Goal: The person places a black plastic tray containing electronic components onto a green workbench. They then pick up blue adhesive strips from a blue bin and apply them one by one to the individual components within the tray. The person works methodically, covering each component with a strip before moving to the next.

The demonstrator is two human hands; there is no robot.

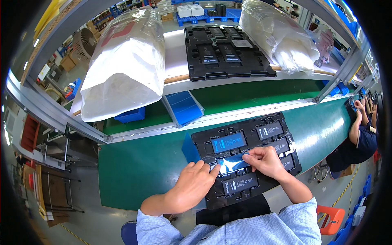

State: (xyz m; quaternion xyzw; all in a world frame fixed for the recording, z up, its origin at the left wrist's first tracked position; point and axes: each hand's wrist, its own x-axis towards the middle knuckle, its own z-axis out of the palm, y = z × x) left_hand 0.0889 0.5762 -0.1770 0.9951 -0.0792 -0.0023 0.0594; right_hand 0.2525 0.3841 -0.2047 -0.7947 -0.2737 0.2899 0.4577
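Note:
A black molded tray lies at a slant on the green bench, with flat black batteries in its pockets. Over the middle pocket of its left column stretches a shiny blue film. My right hand pinches the film's right end between thumb and fingers. At the left end, my left hand has its fingers curled, and a fingertip presses on the film there. The far-left battery looks blue on top. A dark battery sits in the pocket nearest me, and another battery at the far right.
A blue sheet stands against the tray's left edge. Behind it, a stack of blue films leans at the shelf. On the shelf are another battery tray and two plastic-wrapped bundles. A co-worker works at the right.

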